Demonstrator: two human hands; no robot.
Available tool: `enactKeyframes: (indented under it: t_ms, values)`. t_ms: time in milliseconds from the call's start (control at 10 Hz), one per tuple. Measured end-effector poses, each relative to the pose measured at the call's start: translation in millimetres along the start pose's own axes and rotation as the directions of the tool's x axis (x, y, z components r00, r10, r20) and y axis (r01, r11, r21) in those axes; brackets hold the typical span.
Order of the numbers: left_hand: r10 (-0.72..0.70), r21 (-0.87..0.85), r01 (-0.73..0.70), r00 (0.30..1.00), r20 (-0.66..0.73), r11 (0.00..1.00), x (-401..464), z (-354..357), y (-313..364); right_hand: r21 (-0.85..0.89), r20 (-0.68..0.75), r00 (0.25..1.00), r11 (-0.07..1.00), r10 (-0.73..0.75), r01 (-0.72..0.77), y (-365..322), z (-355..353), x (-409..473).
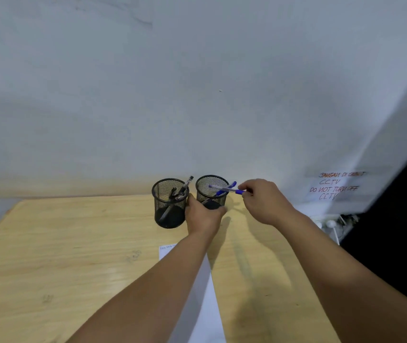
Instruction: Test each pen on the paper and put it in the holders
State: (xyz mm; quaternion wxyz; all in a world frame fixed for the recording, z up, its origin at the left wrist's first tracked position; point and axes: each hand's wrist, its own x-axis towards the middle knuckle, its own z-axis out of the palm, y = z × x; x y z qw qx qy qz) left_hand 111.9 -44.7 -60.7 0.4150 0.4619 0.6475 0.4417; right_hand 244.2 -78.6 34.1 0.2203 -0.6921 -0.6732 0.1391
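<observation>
Two black mesh holders stand at the far edge of the wooden table. The left holder (169,203) contains black pens. The right holder (212,188) contains a blue-capped pen leaning on its rim. My left hand (203,215) grips the base of the right holder. My right hand (263,201) pinches the blue end of a clear pen (223,188) that lies across the right holder's mouth, its tip over the opening. A white sheet of paper (206,293) lies on the table, mostly covered by my left forearm.
The wooden table (73,243) stands against a pale wall. A handwritten notice (335,185) hangs on the wall at right. Below it sit white plugs and cables (331,224) beside a dark gap at the table's right edge.
</observation>
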Motion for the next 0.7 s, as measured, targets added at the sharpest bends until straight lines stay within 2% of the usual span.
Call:
enactKeyframes:
  t_ms: [200, 500, 700]
  values:
    - [0.078, -0.029, -0.079, 0.996, -0.037, 0.996, 9, 10, -3, 0.154, -0.126, 0.992, 0.988, 0.030, -0.011, -3, 11, 23]
    - [0.117, -0.008, -0.117, 0.993, 0.000, 0.993, 11, 9, -9, 0.280, -0.162, 0.986, 0.960, 0.047, 0.000, -4, 38, 30]
    - [0.151, 0.054, -0.153, 0.988, 0.033, 0.987, 6, 1, -11, 0.436, -0.231, 0.970, 0.899, 0.073, 0.036, -1, 42, 15]
